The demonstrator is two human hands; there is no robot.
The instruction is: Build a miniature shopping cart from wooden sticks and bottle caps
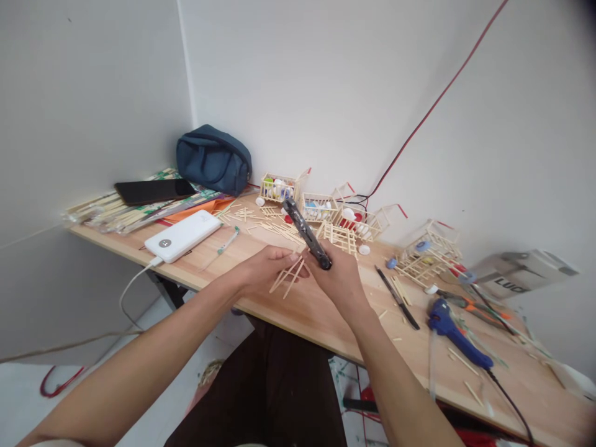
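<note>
Several thin sticks [292, 277] are held in the left hand [270, 264], just above the front part of the desk [305, 308]. They are pinched between the fingers near their upper ends, so the lower ends are left splayed and crossing; such a grip was probably chosen because light pieces can be steadied there without being covered.

By the right hand [342, 282] a dark tool [305, 231] is grasped, its length slanted up and away from the body. The fingers appear to be wrapped around its near part (their tips are hidden behind the hand, so the exact grip cannot be told). The two hands are brought close together, presumably so that sticks and tool can be managed at one spot.

Loose sticks [279, 231] are spread just beyond the hands, where they can be reached easily. Behind them, small stick carts [282, 188] are lined up near the wall, perhaps to be out of the way. On the right, a black pen [397, 298] and a blue glue gun [459, 335] are laid within reach, while the white power bank [184, 236] is set on the left, with its cable led over the edge.
</note>
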